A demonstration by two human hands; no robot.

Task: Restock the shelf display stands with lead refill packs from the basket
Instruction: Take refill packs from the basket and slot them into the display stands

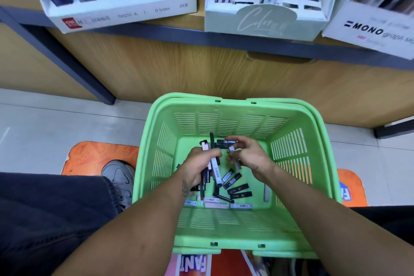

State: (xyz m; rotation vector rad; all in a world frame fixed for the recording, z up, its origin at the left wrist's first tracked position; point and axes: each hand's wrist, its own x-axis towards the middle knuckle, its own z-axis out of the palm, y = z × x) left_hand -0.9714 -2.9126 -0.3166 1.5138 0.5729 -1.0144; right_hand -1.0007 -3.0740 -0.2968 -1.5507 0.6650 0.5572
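A stationery shop: branded cardboard display stands of lead refills line the wooden shelf along the top; a green shopping basket sits below.

The shelf, wood with a dark front edge, lies well beyond the fingertips and carries three display stands side by side: a white stand printed 0.5mm, a pale green stand and a white MONO stand. The tiled floor bears the green basket, whose walls surround the fingers, an orange mat left of them, and a grey shoe.
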